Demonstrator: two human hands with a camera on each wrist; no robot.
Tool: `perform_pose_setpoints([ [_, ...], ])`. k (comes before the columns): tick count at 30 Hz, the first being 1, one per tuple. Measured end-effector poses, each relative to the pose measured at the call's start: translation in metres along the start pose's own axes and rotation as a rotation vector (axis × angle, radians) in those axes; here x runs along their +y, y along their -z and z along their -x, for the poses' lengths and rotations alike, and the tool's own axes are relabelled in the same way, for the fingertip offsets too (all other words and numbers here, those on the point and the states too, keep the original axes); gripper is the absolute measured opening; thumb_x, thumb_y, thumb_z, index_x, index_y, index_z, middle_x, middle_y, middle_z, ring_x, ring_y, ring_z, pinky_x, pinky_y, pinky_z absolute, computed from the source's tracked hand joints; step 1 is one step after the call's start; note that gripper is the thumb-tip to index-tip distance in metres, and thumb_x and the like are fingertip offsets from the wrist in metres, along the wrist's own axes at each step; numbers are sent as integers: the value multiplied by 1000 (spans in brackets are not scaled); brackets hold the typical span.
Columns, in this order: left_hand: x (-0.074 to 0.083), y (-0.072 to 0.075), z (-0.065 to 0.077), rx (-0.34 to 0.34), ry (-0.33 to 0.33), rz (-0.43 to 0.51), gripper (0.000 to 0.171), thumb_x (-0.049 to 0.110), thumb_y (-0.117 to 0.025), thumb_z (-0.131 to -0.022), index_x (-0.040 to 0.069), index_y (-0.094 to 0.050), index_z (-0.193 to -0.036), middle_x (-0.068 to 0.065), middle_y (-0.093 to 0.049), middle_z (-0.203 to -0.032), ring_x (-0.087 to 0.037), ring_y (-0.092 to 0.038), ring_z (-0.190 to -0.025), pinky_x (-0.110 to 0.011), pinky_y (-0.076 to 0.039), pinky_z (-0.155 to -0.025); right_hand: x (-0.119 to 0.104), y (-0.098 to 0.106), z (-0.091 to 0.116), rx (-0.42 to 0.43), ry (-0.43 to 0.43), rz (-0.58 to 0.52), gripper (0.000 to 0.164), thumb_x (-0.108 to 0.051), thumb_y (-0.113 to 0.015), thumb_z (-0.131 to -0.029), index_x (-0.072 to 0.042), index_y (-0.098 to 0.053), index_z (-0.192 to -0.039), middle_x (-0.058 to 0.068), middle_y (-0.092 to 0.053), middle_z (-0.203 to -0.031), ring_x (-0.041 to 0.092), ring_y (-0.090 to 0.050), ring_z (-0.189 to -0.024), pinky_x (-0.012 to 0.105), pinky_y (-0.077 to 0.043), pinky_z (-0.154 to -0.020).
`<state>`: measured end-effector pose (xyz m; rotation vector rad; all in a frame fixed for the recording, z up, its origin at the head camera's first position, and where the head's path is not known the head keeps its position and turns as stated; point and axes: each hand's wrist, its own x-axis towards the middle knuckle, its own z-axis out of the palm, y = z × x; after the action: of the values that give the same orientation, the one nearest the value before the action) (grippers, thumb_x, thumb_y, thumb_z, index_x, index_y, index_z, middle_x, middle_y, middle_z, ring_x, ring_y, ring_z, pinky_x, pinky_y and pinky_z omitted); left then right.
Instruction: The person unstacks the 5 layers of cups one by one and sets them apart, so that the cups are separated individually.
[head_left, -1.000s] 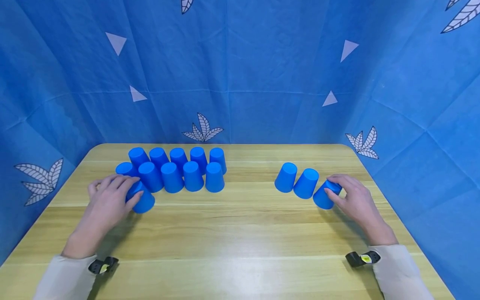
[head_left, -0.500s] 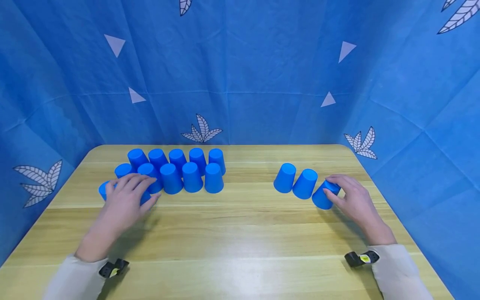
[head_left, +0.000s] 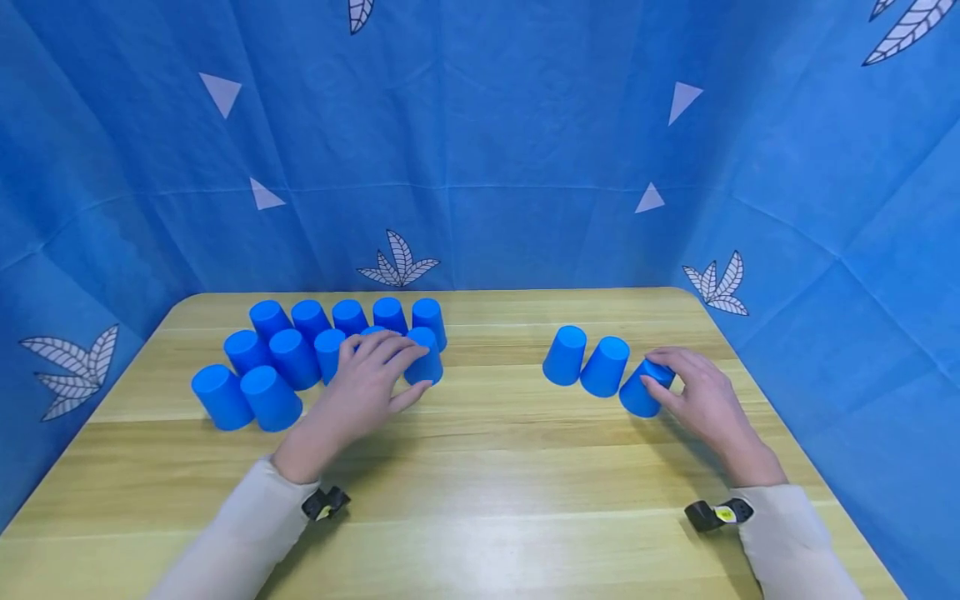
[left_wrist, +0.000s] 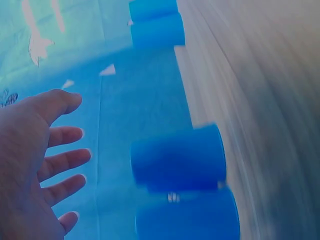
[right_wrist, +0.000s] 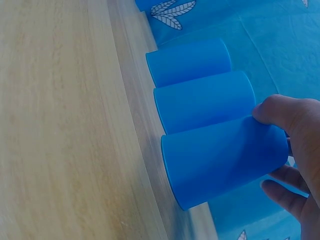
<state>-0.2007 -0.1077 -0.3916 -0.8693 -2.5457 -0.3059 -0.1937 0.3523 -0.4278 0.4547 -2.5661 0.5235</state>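
Note:
Upside-down blue cups stand at the left of the wooden table: a back row, a middle row, and two nearer cups, one being the front cup. Over the right part of the middle row hangs my left hand, hiding some cups; its fingers are spread with nothing between them, as the left wrist view also shows. On the right, my right hand holds the top of the nearest cup in a short slanting row of three. Thumb and fingers lie on opposite sides of that cup.
Two more cups of the right row, the far cup and the middle cup, stand close beside the held one. A blue patterned cloth hangs behind the table and along both sides.
My left hand has let go of a cup at the front left and swung right over the middle row. Two cups now show in front there. My right hand stays on its cup.

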Motion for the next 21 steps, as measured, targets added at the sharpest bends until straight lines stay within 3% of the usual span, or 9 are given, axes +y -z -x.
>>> perform_pose_setpoints([
  [7, 27, -21, -30, -24, -63, 28, 45, 44, -65, -92, 15, -63, -127, -5, -61, -125, -26, -47, -124, -55, -33, -97, 1, -1, 0, 3, 7, 1, 38, -11, -78, -82, 0, -66, -116, 21, -63, -118, 44, -56, -111, 61, -44, -91],
  [21, 70, -60, -84, -136, -58, 45, 48, 51, -55, -96, 22, -58, -134, 0, -57, -132, -24, -46, -127, -52, -34, -101, 2, -2, -1, 15, 23, 4, 37, -10, -79, -81, 1, -67, -114, 21, -64, -117, 43, -57, -110, 61, -44, -90],
])
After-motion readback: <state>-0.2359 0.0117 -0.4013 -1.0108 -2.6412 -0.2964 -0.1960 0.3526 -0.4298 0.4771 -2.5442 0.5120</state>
